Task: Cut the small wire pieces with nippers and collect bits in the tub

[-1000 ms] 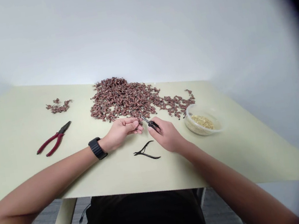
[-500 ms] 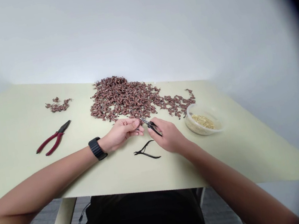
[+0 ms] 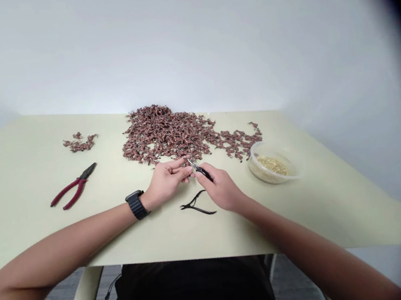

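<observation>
My right hand (image 3: pixel 222 187) is wrapped round a small pair of pliers (image 3: pixel 202 172) with black handles and slim silver jaws. The jaws reach the fingertips of my left hand (image 3: pixel 167 180), which pinch something too small and hidden to make out. Just beyond my fingers lies a wide pile of small reddish-brown pieces (image 3: pixel 167 132) with dark and shiny ends. Below my hands a black nipper (image 3: pixel 196 205) rests on the table with its handles spread.
Red-handled pliers (image 3: pixel 75 187) lie on the left of the pale yellow table (image 3: pixel 142 240). Behind them is a small group of brown pieces (image 3: pixel 81 143). A clear round tub (image 3: pixel 261 176) with tiny gold-coloured bits (image 3: pixel 273 165) stands to the right.
My left hand has turned a little, and its wrist has shifted right and down. The pliers in my right hand have tilted more steeply, and their handles look closer together.
</observation>
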A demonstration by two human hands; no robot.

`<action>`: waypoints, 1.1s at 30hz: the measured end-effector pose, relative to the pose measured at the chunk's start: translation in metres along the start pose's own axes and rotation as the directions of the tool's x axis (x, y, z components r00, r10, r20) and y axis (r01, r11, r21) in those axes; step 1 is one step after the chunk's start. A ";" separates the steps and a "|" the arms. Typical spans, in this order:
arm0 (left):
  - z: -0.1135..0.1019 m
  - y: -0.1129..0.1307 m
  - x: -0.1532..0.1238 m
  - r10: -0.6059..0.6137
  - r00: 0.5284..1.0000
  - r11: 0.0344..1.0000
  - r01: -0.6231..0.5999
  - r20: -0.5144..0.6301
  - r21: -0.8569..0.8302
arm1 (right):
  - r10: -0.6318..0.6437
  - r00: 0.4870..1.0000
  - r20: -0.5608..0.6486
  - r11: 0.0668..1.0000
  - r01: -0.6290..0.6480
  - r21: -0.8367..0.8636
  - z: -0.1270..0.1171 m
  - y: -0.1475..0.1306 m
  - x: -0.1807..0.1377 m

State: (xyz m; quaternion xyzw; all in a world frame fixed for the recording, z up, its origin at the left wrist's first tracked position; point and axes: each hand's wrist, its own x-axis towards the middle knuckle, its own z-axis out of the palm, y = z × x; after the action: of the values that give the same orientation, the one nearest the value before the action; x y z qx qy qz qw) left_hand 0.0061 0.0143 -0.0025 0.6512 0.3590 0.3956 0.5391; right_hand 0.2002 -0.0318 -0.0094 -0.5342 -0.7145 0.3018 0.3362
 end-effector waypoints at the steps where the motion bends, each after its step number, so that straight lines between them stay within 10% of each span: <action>1: 0.001 -0.002 0.001 0.002 1.000 1.000 -0.002 -0.018 0.000 | 0.010 1.000 -0.001 1.000 -0.010 0.020 0.001 0.000 0.000; 11: -0.011 -0.024 0.007 0.344 0.939 0.826 -0.307 0.008 0.473 | 0.210 0.964 0.162 0.838 -0.262 0.479 0.009 -0.003 -0.001; 16: -0.042 -0.015 0.016 0.435 0.819 0.441 -0.557 0.375 0.704 | 0.245 0.822 0.514 0.480 -0.563 0.673 -0.008 -0.009 0.003; 19: -0.049 -0.004 0.018 0.404 0.808 0.437 -0.582 0.429 0.686 | 0.188 0.720 0.668 0.355 -0.684 0.637 -0.019 -0.010 0.007; 22: -0.038 0.000 0.016 0.375 0.907 0.733 -0.416 0.190 0.539 | 0.218 0.788 0.575 0.453 -0.604 0.656 -0.022 -0.007 0.008; 25: -0.021 -0.002 0.013 0.099 0.994 0.989 -0.104 0.048 0.103 | 0.236 0.956 0.176 0.802 -0.294 0.521 -0.020 -0.002 0.008; 28: -0.016 -0.003 0.012 -0.063 0.991 0.981 0.083 0.119 -0.174 | 0.006 0.995 -0.103 0.998 0.002 0.070 -0.021 0.003 0.007; 33: -0.019 -0.002 0.011 -0.084 0.987 0.968 0.113 0.134 -0.226 | -0.161 0.985 -0.056 0.967 0.146 -0.208 -0.023 0.004 0.006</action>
State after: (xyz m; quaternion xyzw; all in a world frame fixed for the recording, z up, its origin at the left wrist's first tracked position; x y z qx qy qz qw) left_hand -0.0068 0.0324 -0.0015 0.5881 0.3078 0.3667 0.6519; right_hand 0.2200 -0.0237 0.0016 -0.5192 -0.7682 0.1810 0.3280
